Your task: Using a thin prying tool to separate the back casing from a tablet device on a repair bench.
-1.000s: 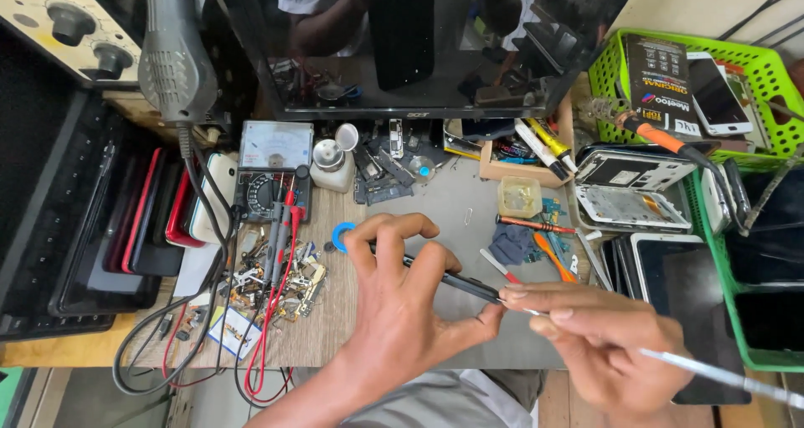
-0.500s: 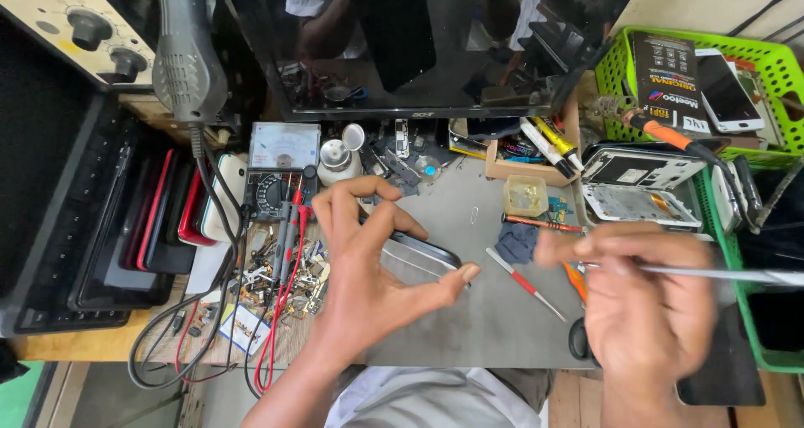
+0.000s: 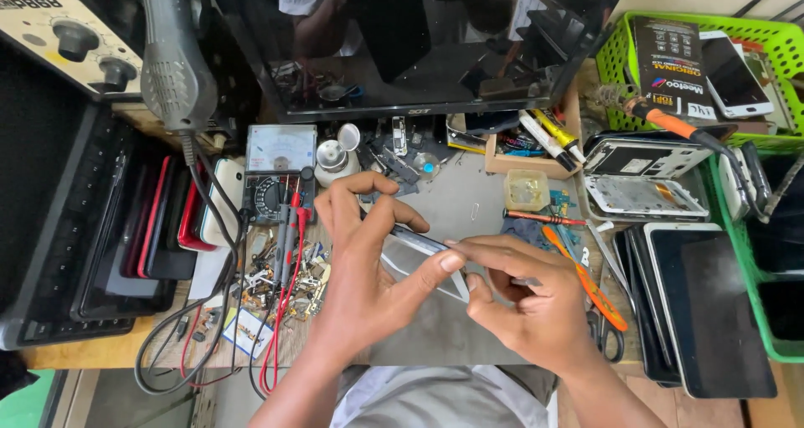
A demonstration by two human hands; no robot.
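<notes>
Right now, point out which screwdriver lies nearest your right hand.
The orange-handled screwdriver, lying just beside the right hand; the thin red one lies farther up the mat.

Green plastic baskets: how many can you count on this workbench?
2. One green basket sits at the top right, holding a black box and a phone; a second runs down the right edge. Others may be hidden beyond the frame.

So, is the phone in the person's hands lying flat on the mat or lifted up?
Lifted and tilted. The left hand pinches the phone by its edges above the grey mat, and the right hand touches its lower edge.
</notes>
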